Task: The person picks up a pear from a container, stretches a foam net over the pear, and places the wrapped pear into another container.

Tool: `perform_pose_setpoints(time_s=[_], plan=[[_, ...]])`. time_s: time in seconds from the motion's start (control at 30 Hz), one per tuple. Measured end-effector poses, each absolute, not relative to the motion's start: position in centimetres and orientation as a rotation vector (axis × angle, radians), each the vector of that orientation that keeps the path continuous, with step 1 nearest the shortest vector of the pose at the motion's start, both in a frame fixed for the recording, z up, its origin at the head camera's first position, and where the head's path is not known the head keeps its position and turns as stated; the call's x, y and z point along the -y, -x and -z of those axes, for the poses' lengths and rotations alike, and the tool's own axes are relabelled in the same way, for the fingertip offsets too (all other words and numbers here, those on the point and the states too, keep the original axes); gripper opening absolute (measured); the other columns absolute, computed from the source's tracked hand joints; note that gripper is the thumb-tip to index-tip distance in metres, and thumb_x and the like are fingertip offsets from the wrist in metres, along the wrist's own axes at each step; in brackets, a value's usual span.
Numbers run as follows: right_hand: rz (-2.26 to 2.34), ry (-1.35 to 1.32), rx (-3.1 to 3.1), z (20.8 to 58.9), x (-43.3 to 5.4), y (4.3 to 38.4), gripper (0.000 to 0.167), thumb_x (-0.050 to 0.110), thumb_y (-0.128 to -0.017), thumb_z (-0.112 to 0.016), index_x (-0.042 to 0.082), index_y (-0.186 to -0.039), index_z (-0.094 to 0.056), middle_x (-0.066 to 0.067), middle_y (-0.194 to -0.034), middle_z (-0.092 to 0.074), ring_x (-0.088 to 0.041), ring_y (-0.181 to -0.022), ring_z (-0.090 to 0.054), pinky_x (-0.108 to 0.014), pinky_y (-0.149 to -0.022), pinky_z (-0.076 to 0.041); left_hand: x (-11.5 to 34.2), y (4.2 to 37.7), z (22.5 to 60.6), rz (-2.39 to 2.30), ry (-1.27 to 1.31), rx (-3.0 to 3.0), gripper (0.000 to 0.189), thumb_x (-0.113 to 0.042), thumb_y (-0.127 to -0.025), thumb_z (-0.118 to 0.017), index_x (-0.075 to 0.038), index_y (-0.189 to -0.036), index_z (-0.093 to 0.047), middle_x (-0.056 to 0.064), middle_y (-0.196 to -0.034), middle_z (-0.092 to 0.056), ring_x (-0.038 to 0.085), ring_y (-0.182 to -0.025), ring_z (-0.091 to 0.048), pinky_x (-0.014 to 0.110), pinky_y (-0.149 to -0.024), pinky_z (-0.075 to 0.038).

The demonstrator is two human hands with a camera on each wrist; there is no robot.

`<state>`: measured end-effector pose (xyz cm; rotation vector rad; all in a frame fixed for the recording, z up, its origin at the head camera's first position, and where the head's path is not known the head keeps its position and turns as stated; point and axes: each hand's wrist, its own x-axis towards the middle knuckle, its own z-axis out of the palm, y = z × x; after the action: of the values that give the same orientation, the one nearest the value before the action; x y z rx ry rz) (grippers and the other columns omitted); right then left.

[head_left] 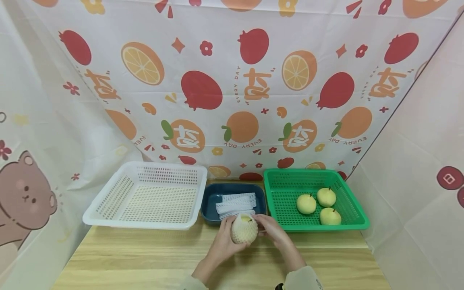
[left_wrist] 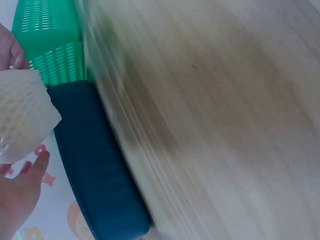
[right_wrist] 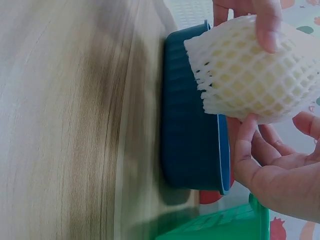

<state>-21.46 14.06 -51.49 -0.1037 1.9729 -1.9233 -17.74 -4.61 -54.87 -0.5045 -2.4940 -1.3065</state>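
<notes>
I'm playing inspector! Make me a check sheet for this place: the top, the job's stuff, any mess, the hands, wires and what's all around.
Surface: wooden table, pale, grain showing.
Job's things: one pear in a white foam net, held above the table; three bare pears in the green basket; more nets in the blue tray; white basket left of the tray.
Clutter: nothing seen.
Hands: left hand grips the netted pear; right hand touches the net.
Cables: nothing seen.
Surroundings: fruit-print cloth behind; bear picture at left.
</notes>
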Motion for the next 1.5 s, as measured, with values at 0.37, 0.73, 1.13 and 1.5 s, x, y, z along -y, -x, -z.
perform_pose_setpoints(time_s=[0.37,0.73,1.13,1.5], plan=[[1.895,0.205,-2.022,51.3,-13.5,21.2,0.053,0.032,-0.095,-0.049,-0.007,-0.129,-0.044,-0.017,-0.116,-0.056,-0.026,-0.095,-0.058,-0.042,-0.081,-0.047,4.1,17.5,53.3,2.030,0.166,2.410,0.092,-0.024,-0.075,-0.076,0.000,-0.137,-0.013,0.027,-0.129,-0.037,0.036,-0.114,-0.042,0.047,-0.093,-0.035],[1.684,0.258,-2.340,51.4,-11.3,20.5,0.064,0.037,-0.087,-0.061,0.001,-0.134,-0.039,-0.021,-0.122,-0.049,-0.032,-0.105,-0.050,-0.045,-0.081,-0.045,4.2,17.7,51.8,2.394,0.168,2.378,0.074,-0.041,-0.099,-0.032,0.010,-0.138,0.005,0.034,-0.137,-0.016,0.045,-0.124,-0.026,0.054,-0.096,-0.031],[1.835,0.149,-2.198,51.7,-10.4,20.6,0.061,0.047,-0.091,-0.048,-0.002,-0.127,-0.048,-0.012,-0.105,-0.057,-0.021,-0.092,-0.054,-0.036,-0.077,-0.045,5.2,17.4,52.0,2.514,0.104,2.298,0.073,-0.033,-0.093,-0.050,0.011,-0.134,-0.007,0.027,-0.124,-0.038,0.033,-0.107,-0.048,0.046,-0.087,-0.044],[1.790,0.184,-2.191,51.2,-8.4,20.9,0.059,0.048,-0.093,-0.043,0.000,-0.126,-0.050,-0.013,-0.119,-0.052,-0.026,-0.108,-0.046,-0.047,-0.090,-0.037,5.7,16.8,51.9,2.577,0.061,2.127,0.069,-0.028,-0.094,-0.050,0.002,-0.136,-0.003,0.026,-0.127,-0.034,0.033,-0.108,-0.048,0.046,-0.088,-0.042]])
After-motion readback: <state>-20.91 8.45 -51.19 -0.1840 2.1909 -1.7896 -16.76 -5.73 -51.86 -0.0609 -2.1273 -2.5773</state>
